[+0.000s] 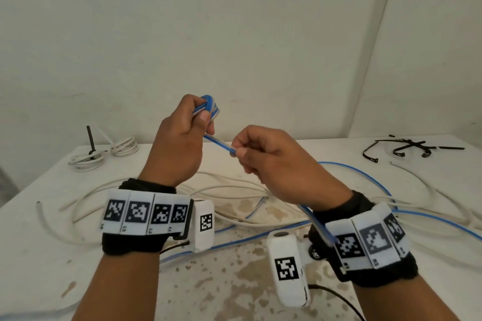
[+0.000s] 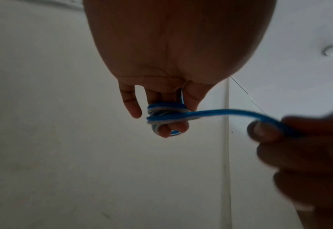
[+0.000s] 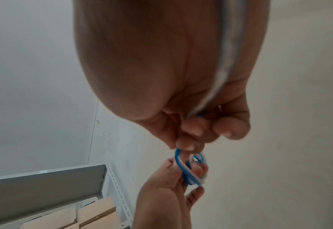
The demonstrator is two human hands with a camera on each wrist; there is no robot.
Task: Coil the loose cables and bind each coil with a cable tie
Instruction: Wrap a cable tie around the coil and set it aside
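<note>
Left hand fingers wrapped in thin blue-and-white flat cable coil; right hand pinches its trailing length above white table.

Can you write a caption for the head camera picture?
Left hand winds blue cable around its fingers, right hand feeding it.

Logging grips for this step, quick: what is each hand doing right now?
Left hand: fingers wrapped by the blue-and-white cable coil, thumb pressing it.
Right hand: pinches the cable's free run.
</note>
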